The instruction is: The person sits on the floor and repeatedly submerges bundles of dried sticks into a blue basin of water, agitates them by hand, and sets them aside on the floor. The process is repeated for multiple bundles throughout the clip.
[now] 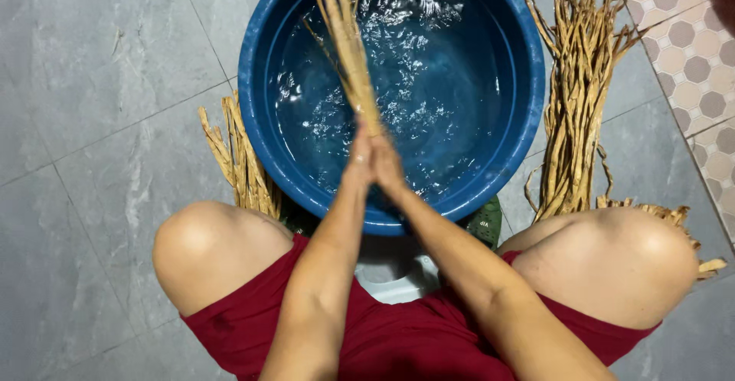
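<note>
Bare forearms and knees; dark red shorts (398,335).

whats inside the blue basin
The basin holds rippling clear water; its blue bottom shows bare. A bundle of dry strips, pressed between both hands, crosses above it. The near rim is hidden by the hands.

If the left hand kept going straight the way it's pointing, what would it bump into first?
Probably the water in the blue basin. The left hand points away from the body over the basin, pressed against the right hand around a bundle of dry strips. Height above the water is unclear.
</note>
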Demonstrator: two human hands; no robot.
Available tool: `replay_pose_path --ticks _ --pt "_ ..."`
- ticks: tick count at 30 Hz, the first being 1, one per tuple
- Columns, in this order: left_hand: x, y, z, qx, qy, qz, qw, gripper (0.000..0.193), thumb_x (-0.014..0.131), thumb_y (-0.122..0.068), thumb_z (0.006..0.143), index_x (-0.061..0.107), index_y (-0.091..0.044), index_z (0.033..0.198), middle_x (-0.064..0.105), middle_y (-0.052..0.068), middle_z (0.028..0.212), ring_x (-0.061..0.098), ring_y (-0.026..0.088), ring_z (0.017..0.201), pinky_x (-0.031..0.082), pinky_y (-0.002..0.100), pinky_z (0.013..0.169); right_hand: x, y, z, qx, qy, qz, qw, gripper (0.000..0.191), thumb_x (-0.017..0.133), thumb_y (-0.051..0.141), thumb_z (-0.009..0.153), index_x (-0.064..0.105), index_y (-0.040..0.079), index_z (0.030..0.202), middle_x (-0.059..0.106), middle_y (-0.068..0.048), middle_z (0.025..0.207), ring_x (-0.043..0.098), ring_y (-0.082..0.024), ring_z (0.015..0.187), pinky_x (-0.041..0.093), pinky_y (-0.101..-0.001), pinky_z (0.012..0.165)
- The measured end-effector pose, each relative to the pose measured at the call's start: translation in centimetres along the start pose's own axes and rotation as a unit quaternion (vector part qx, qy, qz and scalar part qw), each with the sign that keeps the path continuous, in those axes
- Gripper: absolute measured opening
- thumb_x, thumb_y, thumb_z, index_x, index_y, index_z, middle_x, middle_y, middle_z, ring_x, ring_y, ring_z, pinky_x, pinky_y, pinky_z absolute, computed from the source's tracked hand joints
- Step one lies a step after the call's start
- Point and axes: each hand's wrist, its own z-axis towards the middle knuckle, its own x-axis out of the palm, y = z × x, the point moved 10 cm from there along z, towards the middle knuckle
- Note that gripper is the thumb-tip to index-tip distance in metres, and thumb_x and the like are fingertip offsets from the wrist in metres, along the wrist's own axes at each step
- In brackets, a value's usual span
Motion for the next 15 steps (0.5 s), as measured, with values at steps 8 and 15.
replay_pose_path --ticks 8,15 --pt "0.8 0.9 -0.7 -0.07 -0.024 0.062 0.995 0.076 0.049 -0.074 0.087 0.062 -0.012 0.129 0.068 0.004 0.107 0.063 0.019 0.096 0.053 0.037 0.08 -1.0 1.3 -0.1 -0.029 -0.027 -0.051 0.998 0.051 0.035 0.031 0.107 0.042 0.01 0.154 0.049 -0.022 0.154 0.048 -0.038 0.14 0.037 -0.0425 0.117" --pt "0.8 1.3 -0.4 -0.001 0.027 0.09 0.996 0.056 0.063 -0.059 0.094 0.06 -0.011 0.122 0.065 0.004 0.1 0.063 0.018 0.091 0.055 0.034 0.077 -2.0 -0.7 -0.4 0.075 -0.013 -0.174 0.982 0.047 0.031 0.034 0.11 0.056 0.017 0.145 0.07 -0.02 0.122 0.069 -0.037 0.11 0.052 -0.0483 0.096"
